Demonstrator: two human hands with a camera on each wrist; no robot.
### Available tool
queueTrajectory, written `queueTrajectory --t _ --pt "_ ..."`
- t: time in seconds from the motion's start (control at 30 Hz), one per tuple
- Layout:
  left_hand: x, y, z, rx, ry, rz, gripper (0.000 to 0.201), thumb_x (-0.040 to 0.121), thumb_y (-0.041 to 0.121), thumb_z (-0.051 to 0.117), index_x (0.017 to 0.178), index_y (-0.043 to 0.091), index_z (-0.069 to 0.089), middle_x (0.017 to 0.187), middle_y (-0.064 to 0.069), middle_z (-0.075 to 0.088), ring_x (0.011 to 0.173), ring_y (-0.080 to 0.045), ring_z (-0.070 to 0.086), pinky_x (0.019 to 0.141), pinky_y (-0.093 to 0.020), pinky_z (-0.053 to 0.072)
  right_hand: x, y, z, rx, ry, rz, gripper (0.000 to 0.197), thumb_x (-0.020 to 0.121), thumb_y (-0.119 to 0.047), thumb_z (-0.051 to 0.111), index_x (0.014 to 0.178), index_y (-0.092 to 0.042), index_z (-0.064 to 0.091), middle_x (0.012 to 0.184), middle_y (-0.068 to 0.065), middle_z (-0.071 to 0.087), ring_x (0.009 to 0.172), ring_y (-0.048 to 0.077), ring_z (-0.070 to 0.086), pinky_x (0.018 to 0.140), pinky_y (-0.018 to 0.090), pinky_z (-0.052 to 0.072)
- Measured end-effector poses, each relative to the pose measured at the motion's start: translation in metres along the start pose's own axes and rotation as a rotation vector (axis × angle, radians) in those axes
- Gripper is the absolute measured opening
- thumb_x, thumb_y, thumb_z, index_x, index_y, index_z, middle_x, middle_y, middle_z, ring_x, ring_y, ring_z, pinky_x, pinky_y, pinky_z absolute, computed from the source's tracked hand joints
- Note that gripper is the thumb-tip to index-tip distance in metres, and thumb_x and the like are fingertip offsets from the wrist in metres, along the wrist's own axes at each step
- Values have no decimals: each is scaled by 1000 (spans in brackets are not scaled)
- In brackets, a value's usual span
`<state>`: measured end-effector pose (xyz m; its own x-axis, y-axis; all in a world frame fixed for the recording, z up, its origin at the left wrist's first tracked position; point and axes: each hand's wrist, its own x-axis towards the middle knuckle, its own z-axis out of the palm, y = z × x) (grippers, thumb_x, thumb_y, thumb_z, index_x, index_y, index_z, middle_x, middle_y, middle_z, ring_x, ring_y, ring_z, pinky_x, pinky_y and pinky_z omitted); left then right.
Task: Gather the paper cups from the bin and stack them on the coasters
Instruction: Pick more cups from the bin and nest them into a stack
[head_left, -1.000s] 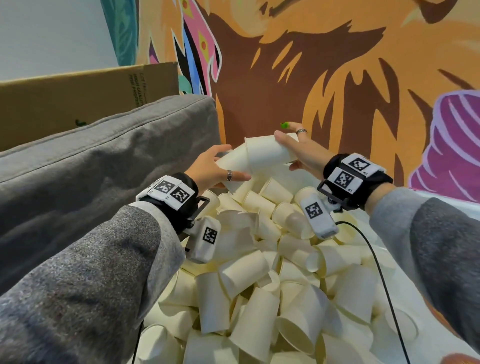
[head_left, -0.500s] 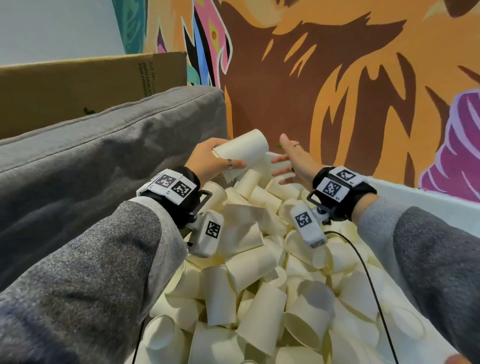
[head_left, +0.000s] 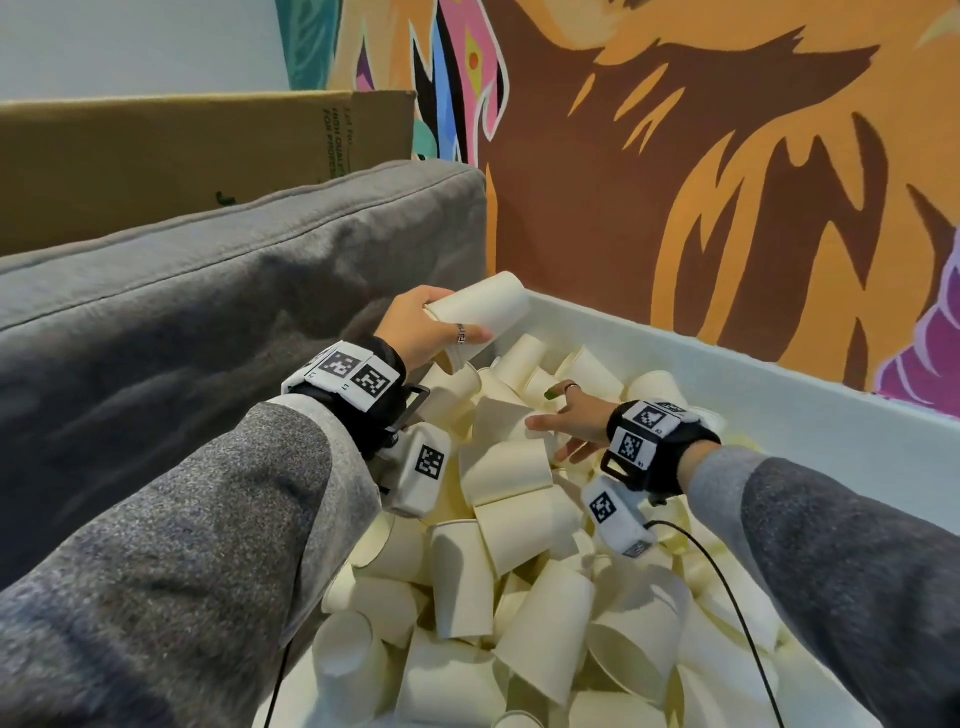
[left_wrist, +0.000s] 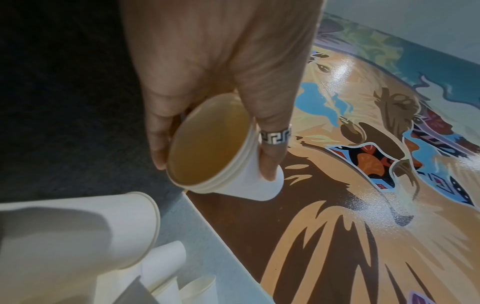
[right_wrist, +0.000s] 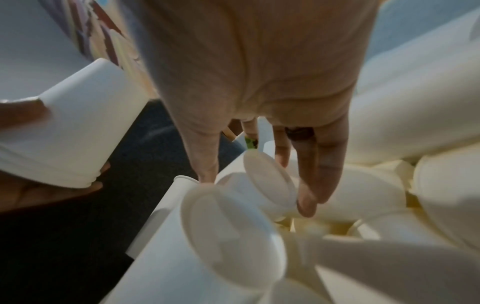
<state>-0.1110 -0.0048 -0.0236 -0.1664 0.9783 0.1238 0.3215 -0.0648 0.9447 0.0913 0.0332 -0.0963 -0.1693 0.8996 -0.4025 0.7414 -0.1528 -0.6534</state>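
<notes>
A white bin is heaped with several loose cream paper cups. My left hand grips a small nested stack of cups above the bin's far left corner; the left wrist view shows the stack lying sideways, its mouth toward the camera, fingers and thumb curled round it. My right hand hovers low over the heap with fingers spread, holding nothing. In the right wrist view its fingertips reach toward a cup's base. No coasters are in view.
A grey sofa cushion runs along the bin's left side, with a cardboard box behind it. A painted mural wall stands right behind the bin. A black cable trails from my right wrist over the cups.
My right hand let go of the stack and dropped down onto the heap, fingers spread. My left hand kept the nested cups and stayed near the bin's far left corner.
</notes>
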Motion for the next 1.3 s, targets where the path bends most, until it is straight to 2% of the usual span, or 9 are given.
queueTrajectory --t 0.13,0.3,0.4,0.47,0.6,0.77,0.97,1.17,1.3 --pt "0 -5 -2 13 -2 -9 55 71 14 82 120 8 56 110 -9 59 100 -24 59 87 -44 55 3 -1 5 154 3 38 70 83 -29 69 138 -19 25 122 17 54 81 30 66 82 47 55" --pt "1 -7 -1 22 4 -15 56 70 16 83 119 10 57 113 -9 59 100 -23 59 84 -42 56 5 -1 0 269 38 -12 66 85 -25 68 134 -20 25 119 6 49 70 19 60 83 43 52" --pt "2 -6 0 8 3 -26 56 70 16 83 119 11 56 113 -8 59 100 -23 60 80 -40 57 6 -1 -7 373 46 -28 66 86 -24 66 133 -23 19 128 9 51 82 25 61 68 35 53" --pt "2 -5 0 -10 0 -33 54 71 17 82 118 14 56 112 -6 59 97 -21 59 76 -40 58 7 -1 -17 424 104 -70 64 87 -24 65 131 -22 18 125 10 52 84 25 60 62 31 49" --pt "1 -3 1 -46 10 -37 46 72 18 81 111 20 56 110 -4 58 94 -20 58 76 -44 58 -2 -4 -51 618 319 -185 55 90 -26 60 127 -21 21 97 3 52 71 18 54 60 28 46" --pt "-1 2 5 -65 23 -24 48 73 17 81 113 17 55 110 -5 57 95 -20 58 73 -41 58 -21 -14 -87 786 478 -287 37 93 -29 53 118 -27 26 93 -1 48 73 17 50 58 28 40" --pt "-8 9 11 -68 -83 -22 51 71 16 82 115 13 57 113 -9 61 98 -24 63 71 -39 59 -39 -29 -87 785 399 -367 29 95 -30 49 116 -27 29 94 -1 44 75 18 46 57 28 39" --pt "-14 22 14 -85 -186 32 58 68 16 84 120 15 58 108 -4 63 90 -15 64 68 -34 60 -52 -49 -58 606 211 -459 38 97 -29 48 127 -21 27 96 -1 47 71 17 49 58 28 44" --pt "-15 18 9 -88 -146 38 48 71 16 82 114 16 60 102 -1 63 85 -14 64 63 -30 59 -52 -46 -50 647 196 -403 40 96 -48 39 125 -22 31 107 4 52 69 20 56 60 32 46"
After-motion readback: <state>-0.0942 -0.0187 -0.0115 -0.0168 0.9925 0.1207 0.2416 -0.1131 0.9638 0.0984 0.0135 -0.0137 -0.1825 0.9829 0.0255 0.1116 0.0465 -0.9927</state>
